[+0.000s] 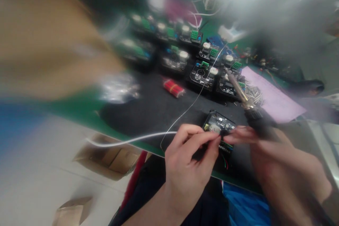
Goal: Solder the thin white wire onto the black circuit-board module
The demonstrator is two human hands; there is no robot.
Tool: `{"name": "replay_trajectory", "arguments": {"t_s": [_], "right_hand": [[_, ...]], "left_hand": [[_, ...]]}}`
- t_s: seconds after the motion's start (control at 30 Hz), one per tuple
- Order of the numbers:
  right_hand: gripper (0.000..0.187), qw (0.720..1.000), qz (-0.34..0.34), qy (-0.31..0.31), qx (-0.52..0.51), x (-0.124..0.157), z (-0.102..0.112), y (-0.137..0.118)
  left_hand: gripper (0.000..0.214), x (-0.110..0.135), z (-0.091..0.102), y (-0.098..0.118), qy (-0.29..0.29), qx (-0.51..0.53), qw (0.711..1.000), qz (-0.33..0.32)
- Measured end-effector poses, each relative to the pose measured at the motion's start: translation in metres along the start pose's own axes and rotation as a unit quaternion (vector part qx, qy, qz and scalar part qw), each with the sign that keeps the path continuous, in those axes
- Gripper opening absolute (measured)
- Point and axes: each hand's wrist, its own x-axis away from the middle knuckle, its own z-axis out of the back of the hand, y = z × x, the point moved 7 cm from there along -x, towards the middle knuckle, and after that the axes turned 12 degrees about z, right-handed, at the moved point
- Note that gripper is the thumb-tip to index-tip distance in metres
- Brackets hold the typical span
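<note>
My left hand (189, 166) is closed in a pinch at a black circuit board module (221, 120) near the table's front edge. What its fingertips hold is too small to make out. A white tube (129, 141) runs leftward from behind this hand, and a thin silvery wire (185, 111) loops up from beside it. My right hand (280, 162), blurred, grips a soldering iron (249, 107), its metal tip pointing up and left, away from the module. The right fingertips reach the module's right side. Thin red and green wires (226, 162) hang below the module.
Several similar black modules (202, 76) stand in rows on the dark mat (127, 116). A red banded bundle (173, 88) lies before them. Small metal pins (253, 93) are heaped beside a pink paper (275, 95). Cardboard boxes (106, 159) sit on the floor, left.
</note>
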Motion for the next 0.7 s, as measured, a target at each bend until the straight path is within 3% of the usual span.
{"name": "replay_trajectory", "arguments": {"t_s": [0.2,0.43,0.53,0.63,0.7], "right_hand": [[0.047,0.987,0.092,-0.096,0.090,-0.004,-0.016,-0.002],[0.049,0.986,0.103,-0.096,0.087,-0.006,-0.023,0.008],[0.043,0.994,0.074,-0.058,0.052,-0.006,-0.018,0.002],[0.029,0.997,0.046,0.031,0.053,0.000,-0.001,-0.006],[0.033,0.995,0.023,0.079,0.064,0.006,0.011,-0.007]], "left_hand": [[0.013,0.001,0.000,-0.004,0.006,0.008,1.000,0.024],[0.011,0.004,-0.001,-0.006,0.001,0.015,0.999,0.035],[0.010,0.002,-0.001,-0.008,-0.016,0.025,0.998,0.060],[0.010,-0.004,-0.001,-0.011,-0.034,0.037,0.993,0.105],[0.013,-0.007,-0.001,-0.014,-0.039,0.048,0.989,0.134]]}}
